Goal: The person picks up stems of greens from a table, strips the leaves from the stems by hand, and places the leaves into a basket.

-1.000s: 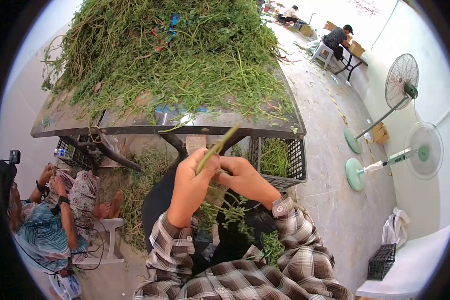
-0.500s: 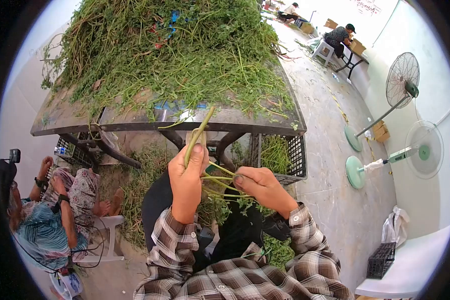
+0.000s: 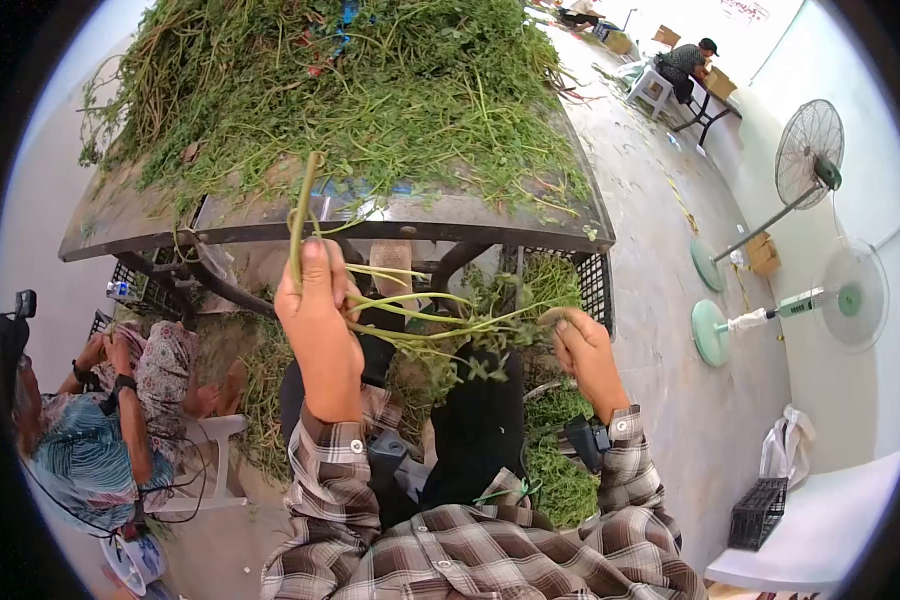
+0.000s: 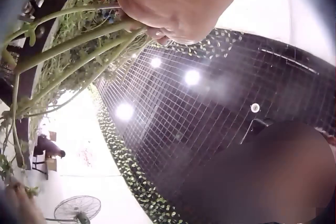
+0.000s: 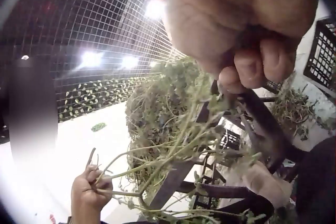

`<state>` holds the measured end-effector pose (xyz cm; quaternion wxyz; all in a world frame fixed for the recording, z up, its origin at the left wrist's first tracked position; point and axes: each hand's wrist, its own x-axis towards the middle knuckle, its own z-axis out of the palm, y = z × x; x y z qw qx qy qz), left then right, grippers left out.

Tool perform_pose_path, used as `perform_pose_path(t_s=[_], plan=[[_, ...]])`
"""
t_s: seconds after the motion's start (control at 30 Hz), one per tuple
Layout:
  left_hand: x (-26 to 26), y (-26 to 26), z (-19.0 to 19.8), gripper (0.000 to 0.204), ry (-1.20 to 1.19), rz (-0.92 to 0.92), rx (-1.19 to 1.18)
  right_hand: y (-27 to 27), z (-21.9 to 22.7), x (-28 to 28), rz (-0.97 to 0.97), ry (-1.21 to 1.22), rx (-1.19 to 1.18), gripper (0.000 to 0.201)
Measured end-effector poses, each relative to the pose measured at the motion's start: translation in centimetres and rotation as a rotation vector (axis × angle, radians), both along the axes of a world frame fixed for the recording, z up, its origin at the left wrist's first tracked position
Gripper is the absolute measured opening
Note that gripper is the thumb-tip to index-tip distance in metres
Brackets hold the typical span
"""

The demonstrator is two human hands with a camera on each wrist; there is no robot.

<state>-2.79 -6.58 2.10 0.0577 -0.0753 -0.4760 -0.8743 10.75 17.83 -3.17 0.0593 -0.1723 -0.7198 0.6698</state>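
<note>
My left hand [image 3: 320, 330] grips a small bunch of green leafy stems [image 3: 400, 305], its thumb lying along them. A thick cut stem end [image 3: 305, 200] stands up above that fist, and the thinner branches spread out to the right. Farther right, my right hand [image 3: 588, 365] has its fingers curled, with thumb and forefinger pinching at the leafy tips. From the right wrist view, leafy sprigs [image 5: 194, 124] run from the left hand [image 5: 90, 192] up toward the right fingers. The left wrist view shows several stems [image 4: 73, 50] coming out of the left fist.
Ahead, a dark table [image 3: 250, 215] bears a big heap of greens [image 3: 350, 100]. Below it stands a black crate [image 3: 595, 290] with stems. At left another person [image 3: 90, 430] sits on a stool. Two fans [image 3: 808, 155] stand at right; greens [image 3: 560, 460] lie by my lap.
My hands, close together a second ago, have drawn apart. The left went left and up with the bunch; the right went right along the branches to their leafy ends.
</note>
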Motion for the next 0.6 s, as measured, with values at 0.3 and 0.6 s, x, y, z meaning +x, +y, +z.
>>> perform_pose_path(t_s=[0.3,0.6], plan=[[0.2,0.0,-0.2,0.020,-0.034,-0.023,-0.010,-3.4,2.9,-2.5,0.092,0.212,0.284,0.021],[0.2,-0.4,-0.2,0.020,-0.044,-0.072,-0.034,-5.4,2.5,-4.9,0.349,0.217,0.462,0.016]])
